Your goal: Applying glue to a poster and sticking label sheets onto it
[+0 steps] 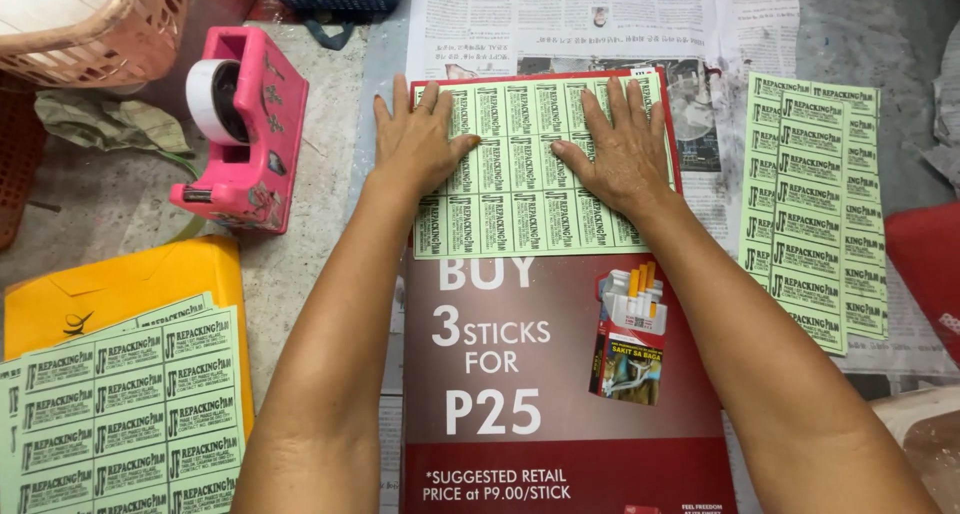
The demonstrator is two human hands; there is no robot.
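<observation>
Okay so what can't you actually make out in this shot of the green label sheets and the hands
Head view only:
- Green label sheet: parts lie under the left hand and right hand.
- Lower-left label stack: cut off by the frame's left and bottom edges.
- Red poster: its top is covered by the sheet, its bottom cut off.
- Pink basket: cropped at the top corner.

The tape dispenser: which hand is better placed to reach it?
Probably the left hand. The pink tape dispenser stands just to its left, while the right hand lies farther away, on the other side of the green sheet.
</observation>
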